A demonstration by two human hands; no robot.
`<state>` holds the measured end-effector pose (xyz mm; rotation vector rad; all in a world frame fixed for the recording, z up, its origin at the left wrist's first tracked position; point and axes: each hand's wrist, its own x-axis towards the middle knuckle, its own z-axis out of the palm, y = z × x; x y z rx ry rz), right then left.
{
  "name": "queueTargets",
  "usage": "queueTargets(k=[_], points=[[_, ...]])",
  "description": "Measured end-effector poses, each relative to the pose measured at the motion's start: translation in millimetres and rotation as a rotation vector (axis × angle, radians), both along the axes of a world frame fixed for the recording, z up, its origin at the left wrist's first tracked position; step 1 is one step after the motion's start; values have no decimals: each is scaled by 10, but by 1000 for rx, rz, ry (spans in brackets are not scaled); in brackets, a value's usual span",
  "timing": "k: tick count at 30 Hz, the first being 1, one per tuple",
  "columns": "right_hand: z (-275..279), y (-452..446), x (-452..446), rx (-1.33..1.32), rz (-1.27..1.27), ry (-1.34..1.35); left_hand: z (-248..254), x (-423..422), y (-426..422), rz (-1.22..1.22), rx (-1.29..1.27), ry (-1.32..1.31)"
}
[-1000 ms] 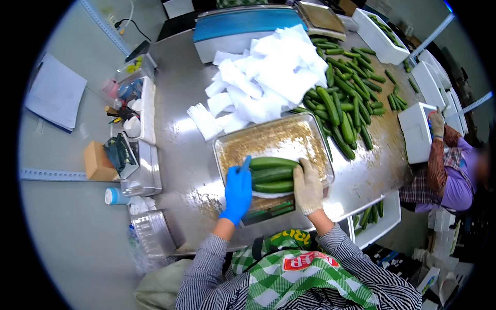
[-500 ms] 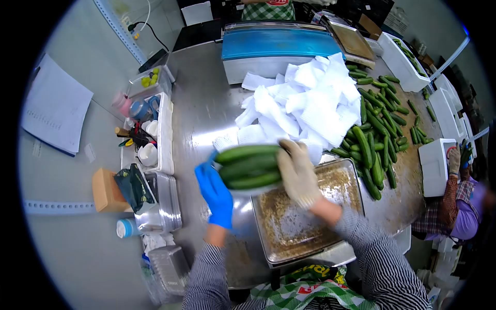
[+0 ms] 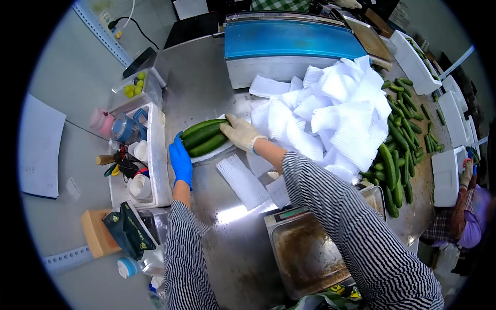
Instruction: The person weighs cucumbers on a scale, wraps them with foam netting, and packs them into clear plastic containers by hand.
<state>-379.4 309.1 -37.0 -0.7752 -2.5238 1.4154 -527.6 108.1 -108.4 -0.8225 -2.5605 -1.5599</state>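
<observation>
The left hand [image 3: 181, 161] and right hand [image 3: 242, 133] grip opposite ends of three cucumbers [image 3: 204, 137] on white foam netting [image 3: 214, 153], above the metal desk [image 3: 227, 237].

A grey, shiny metal tabletop [image 3: 230, 258], smudged in places, carries a large loose heap of crinkled white foam-net sleeves [image 3: 330, 113]. Beyond the heap stands a long white machine with a blue top [image 3: 294, 41]. To its right green cucumbers [image 3: 398, 160] are piled, with small green cucumbers [image 3: 432, 142] scattered farther right over brown-stained metal. Left of the heap, three long dark-green cucumbers [image 3: 204, 137] lie side by side on a white foam-net sheet [image 3: 213, 153], at the tabletop or just above it. A flat white foam-net sleeve [image 3: 242, 182] lies at its near left; nearer the viewer is a stained rectangular metal tray [image 3: 308, 253].
</observation>
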Motion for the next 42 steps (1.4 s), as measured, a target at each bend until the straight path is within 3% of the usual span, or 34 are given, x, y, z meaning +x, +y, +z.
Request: queueTargets(k=[1, 4, 6, 8, 11, 14, 17, 19, 20, 22, 23, 26, 27, 28, 33, 36, 39, 42], points=[[111, -35, 40, 117, -7, -32, 18, -6, 2, -1, -2, -23], [568, -263, 391, 380, 76, -130, 337, 99, -50, -19, 99, -431], [875, -426, 633, 443, 275, -185, 245, 39, -123, 49, 10, -157], [984, -678, 821, 432, 407, -403, 322, 52, -156, 82, -30, 14], [479, -813, 965, 604, 502, -373, 526, 209, -30, 72, -32, 140], [329, -756, 878, 493, 586, -359, 784, 414, 321, 246, -255, 221], [467, -744, 942, 624, 744, -289, 719, 364, 496, 179, -403, -91], [599, -753, 968, 624, 766, -378, 659, 293, 523, 181, -429, -204], [656, -758, 1001, 619, 774, -422, 600, 305, 526, 253, -479, 43], [992, -771, 1224, 583, 692, -326, 493, 384, 512, 387, -562, 535], [1169, -771, 1332, 568, 644, -280, 519, 347, 511, 265, -408, 759], [1501, -786, 1747, 486, 600, -191, 435, 222, 587, -336, -369, 503], [1673, -806, 1913, 547, 615, -201, 288, 125, 620, -373, -331, 523], [1718, -785, 2081, 521, 581, -170, 562, 212, 631, -407, -359, 363], [1973, -789, 3020, 363, 360, -26, 518, -79, 553, -515, -433, 322], [2198, -791, 3535, 243, 121, 12, 461, -152, 512, -420, -508, 599], [2276, -785, 3970, 178, -152, 69, 742, -11, 530, -386, -738, 611], [2099, -807, 4225, -113, -403, 393, 733, -31, 593, -431, -856, 657]])
